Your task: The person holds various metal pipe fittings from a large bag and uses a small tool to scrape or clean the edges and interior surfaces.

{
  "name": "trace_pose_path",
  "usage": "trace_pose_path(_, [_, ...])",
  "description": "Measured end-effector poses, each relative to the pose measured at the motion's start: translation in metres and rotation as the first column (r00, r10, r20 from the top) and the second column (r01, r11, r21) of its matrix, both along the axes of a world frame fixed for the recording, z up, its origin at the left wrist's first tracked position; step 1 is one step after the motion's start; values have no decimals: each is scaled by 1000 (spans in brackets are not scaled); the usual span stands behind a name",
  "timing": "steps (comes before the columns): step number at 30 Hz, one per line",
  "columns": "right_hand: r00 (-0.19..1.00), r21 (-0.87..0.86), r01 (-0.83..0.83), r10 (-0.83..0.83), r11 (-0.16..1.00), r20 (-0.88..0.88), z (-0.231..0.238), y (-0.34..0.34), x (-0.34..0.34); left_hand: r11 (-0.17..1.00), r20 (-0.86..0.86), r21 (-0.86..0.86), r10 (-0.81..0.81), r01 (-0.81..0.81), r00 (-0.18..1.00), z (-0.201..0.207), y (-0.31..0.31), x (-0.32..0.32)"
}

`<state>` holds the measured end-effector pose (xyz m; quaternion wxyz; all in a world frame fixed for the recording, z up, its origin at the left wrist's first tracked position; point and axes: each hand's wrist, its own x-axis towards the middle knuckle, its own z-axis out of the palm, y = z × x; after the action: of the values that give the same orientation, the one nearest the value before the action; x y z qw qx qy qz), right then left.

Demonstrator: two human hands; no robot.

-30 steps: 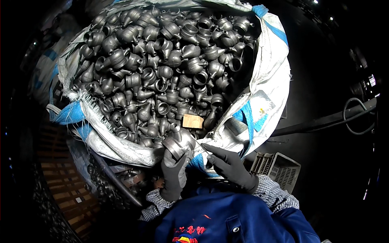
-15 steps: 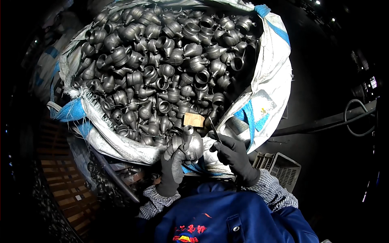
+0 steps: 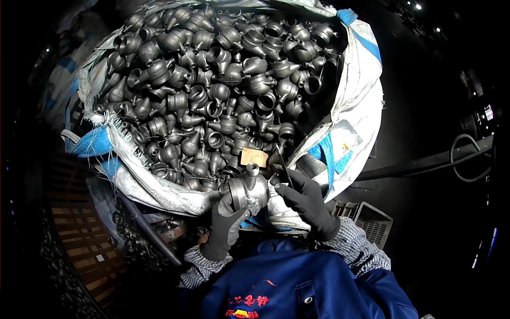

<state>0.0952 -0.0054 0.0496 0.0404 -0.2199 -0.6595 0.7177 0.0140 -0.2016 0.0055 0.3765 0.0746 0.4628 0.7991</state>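
— Since the earliest frame, what has shifted?
— Casting (image 3: 247, 192) has been turned in our left hand (image 3: 227, 226): its narrow neck now points up toward the bag's far edge. Our right hand (image 3: 309, 204) has moved off to the right, and the thin tool (image 3: 285, 171) in it, once aimed at the casting, now tips upward.
— Position of the casting relative to our hands?
— Just above the left palm, over the bag's near edge. Left fingers are curled partway round its lower side, gripping it. The right hand lies near it, well bent, with thumb and fingers pinched on the tool; a gap shows between tool and casting.
— Materials and shapes?
— We record dull grey, metal-looking surfaces: rounded body, raised bands, short tubular neck. Similar pieces (image 3: 175, 98) are heaped in the bag (image 3: 361, 101), some showing wide open rings. The bag is white woven fabric, creased, frayed at its left edge, with blue straps (image 3: 91, 143). A pale wooden block (image 3: 254, 157), flat and angular, lies on the heap near the bag's near edge. We wear dark, matte gloves.
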Motion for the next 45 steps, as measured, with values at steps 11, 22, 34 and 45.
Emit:
trace_pose_path(11, [952, 160, -284, 297, 945, -67, 24, -13, -53, 999, -107, -51, 9, -14, 994, -6, -17, 1])
trace_pose_path(22, [970, -72, -237, 232, 969, -66, 4, -33, -73, 981, -280, -128, 105, -146, 954, -9, -34, -8])
trace_pose_path(34, [995, -226, -101, 104, 969, 0, 13, -30, -54, 964, -820, -247, -152, -102, 552, 5, -49, -4])
trace_pose_path(45, [966, -452, 193, -249, 871, -66, 17, 7, 33, 990, -879, -144, -129, 3, 459, 37, 1, 24])
